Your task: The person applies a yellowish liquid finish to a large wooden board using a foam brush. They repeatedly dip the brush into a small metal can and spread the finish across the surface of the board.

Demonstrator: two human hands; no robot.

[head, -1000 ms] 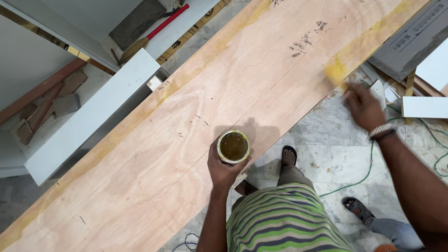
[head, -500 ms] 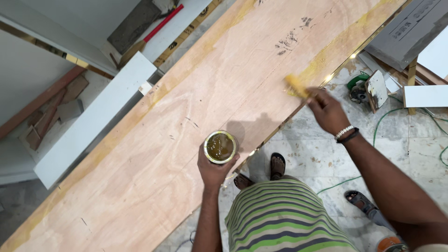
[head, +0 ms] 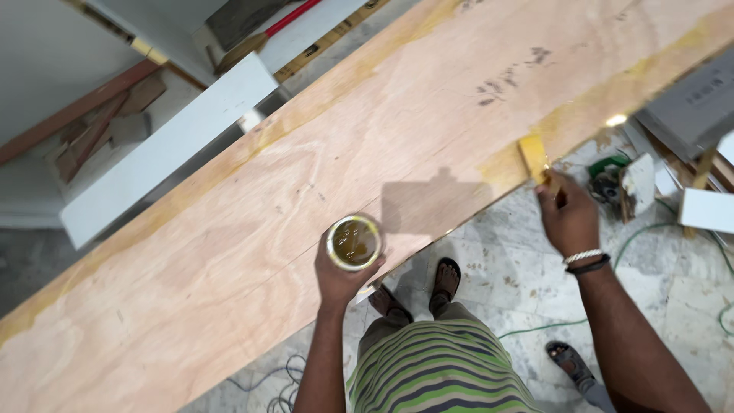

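Note:
A long plywood sheet [head: 321, 191] runs diagonally across the view. My left hand [head: 342, 277] grips a small round tin [head: 354, 242] of yellowish-brown glue, held over the sheet's near edge. My right hand [head: 567, 218] holds a flat yellow spreader [head: 534, 157], its tip pressed on the glue-coated near edge of the plywood. A yellow glue band follows that edge toward the upper right. A bracelet and a dark band are on my right wrist.
A white board [head: 168, 149] lies beyond the plywood, with wood offcuts [head: 99, 126] and a red-handled tool [head: 264, 30] behind it. A green-cabled power tool [head: 608, 183] and white panels [head: 707, 210] sit on the tiled floor at right. Cables lie near my sandalled feet [head: 447, 279].
My right hand has drawn the spreader leftward along the plywood's near edge, closer to me. The tin in my left hand stays at about the same place.

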